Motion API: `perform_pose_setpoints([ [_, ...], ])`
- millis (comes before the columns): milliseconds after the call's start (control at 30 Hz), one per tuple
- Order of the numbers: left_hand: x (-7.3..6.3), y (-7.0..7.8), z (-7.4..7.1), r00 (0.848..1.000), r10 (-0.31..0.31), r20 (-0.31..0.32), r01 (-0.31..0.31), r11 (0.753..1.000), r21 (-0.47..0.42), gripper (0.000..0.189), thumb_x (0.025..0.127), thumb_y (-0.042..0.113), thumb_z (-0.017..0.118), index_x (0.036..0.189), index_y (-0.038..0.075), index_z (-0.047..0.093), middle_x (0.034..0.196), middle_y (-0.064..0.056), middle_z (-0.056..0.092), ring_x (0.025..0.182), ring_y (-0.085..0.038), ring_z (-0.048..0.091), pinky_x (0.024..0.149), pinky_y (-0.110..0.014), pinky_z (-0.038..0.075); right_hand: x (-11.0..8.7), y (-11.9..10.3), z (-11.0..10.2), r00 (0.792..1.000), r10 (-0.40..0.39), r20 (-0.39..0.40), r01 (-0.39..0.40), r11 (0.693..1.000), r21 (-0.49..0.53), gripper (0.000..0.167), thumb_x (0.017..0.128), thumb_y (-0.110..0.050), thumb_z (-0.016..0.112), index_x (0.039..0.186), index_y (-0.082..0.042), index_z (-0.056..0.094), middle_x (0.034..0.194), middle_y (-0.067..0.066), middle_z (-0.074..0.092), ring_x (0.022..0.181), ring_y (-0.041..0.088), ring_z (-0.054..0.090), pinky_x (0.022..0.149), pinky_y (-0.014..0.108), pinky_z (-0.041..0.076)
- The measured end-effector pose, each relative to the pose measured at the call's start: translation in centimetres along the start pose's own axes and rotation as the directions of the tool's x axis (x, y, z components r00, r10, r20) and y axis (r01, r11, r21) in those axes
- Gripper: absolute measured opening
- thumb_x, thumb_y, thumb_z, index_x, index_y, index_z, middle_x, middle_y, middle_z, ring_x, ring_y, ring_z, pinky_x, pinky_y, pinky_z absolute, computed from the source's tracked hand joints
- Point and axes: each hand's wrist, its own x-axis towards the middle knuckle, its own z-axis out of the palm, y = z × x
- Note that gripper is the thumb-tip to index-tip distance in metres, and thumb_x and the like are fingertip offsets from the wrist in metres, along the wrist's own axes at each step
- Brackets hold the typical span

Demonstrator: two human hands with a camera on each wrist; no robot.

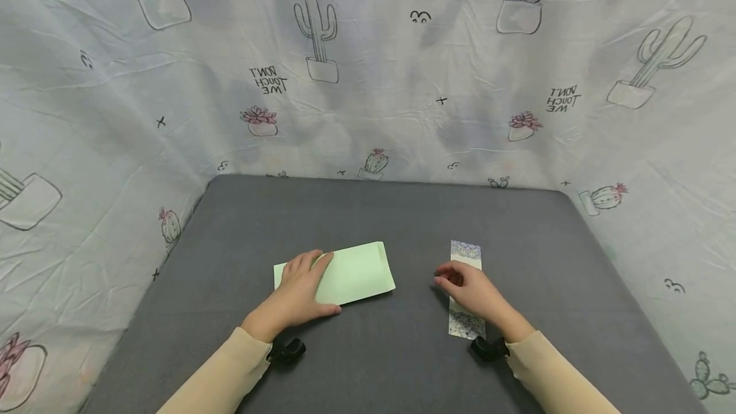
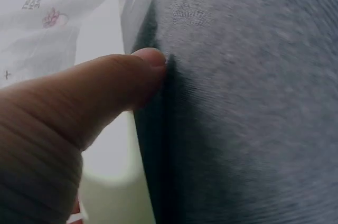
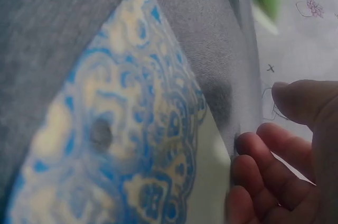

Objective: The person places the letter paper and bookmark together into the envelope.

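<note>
Spread across the left part of a pale green paper envelope [image 1: 359, 270] is my left hand [image 1: 299, 292], its thumb stretched along the near side. In the left wrist view the thumb [image 2: 105, 81] lies over the envelope [image 2: 111, 166], its tip past the edge. My right hand [image 1: 474, 292] hovers over a narrow bookmark-like card [image 1: 467, 322], hiding its middle. Its fingers are loosely bent with nothing between them and the thumb. The right wrist view shows blue lace print and a round hole on the card [image 3: 132, 97], beside the fingertips [image 3: 248, 171].
Both things lie on a grey cloth-covered table [image 1: 391, 222]. A white curtain [image 1: 379, 50] printed with cacti hangs behind it and along the sides. Each wrist carries a black camera mount, such as the left one [image 1: 287, 351].
</note>
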Motion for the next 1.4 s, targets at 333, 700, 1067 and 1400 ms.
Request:
perform_pose_setpoints([
  [333,0.5,-0.2,0.3,0.999,-0.009,0.038,0.01,1.0,-0.017,0.105,0.069,0.058,0.079,0.151,0.011,0.034,0.144,-0.017,0.034,0.134,-0.037,0.028,0.108,-0.056,0.018,0.9,0.6,-0.1,1.0,0.02,-0.017,-0.02,1.0,0.007,0.023,0.093,-0.031,0.066,0.109,-0.015,0.067,0.086,-0.007,0.061,0.073,0.011,0.057,0.063,0.029,0.048],
  [700,0.6,0.2,-0.8,1.0,-0.005,0.019,0.005,1.0,-0.026,0.103,0.069,0.057,0.08,0.15,0.011,0.035,0.142,-0.017,0.035,0.133,-0.037,0.028,0.108,-0.056,0.018,0.7,0.2,-1.1,0.998,0.065,-0.026,-0.066,0.997,-0.032,0.03,0.091,-0.035,0.069,0.114,-0.015,0.066,0.095,-0.005,0.063,0.084,0.013,0.059,0.072,0.035,0.049],
  [1067,0.2,0.3,-1.3,1.0,-0.003,0.005,0.003,1.0,-0.018,0.103,0.069,0.056,0.081,0.149,0.011,0.036,0.142,-0.017,0.035,0.133,-0.038,0.028,0.107,-0.057,0.017,0.8,2.2,-3.5,0.992,0.104,-0.069,-0.116,0.974,-0.194,0.06,0.083,-0.035,0.077,0.125,0.003,0.058,0.115,0.019,0.054,0.104,0.036,0.05,0.082,0.049,0.046],
  [1400,-0.5,0.3,-1.1,1.0,0.006,0.0,-0.006,1.0,-0.023,0.103,0.07,0.055,0.081,0.15,0.011,0.034,0.144,-0.017,0.034,0.134,-0.038,0.027,0.107,-0.058,0.017,2.2,3.3,-4.5,0.982,0.176,-0.064,-0.185,0.959,-0.214,0.079,0.077,-0.045,0.08,0.131,0.004,0.049,0.123,0.029,0.039,0.114,0.047,0.035,0.084,0.058,0.039],
])
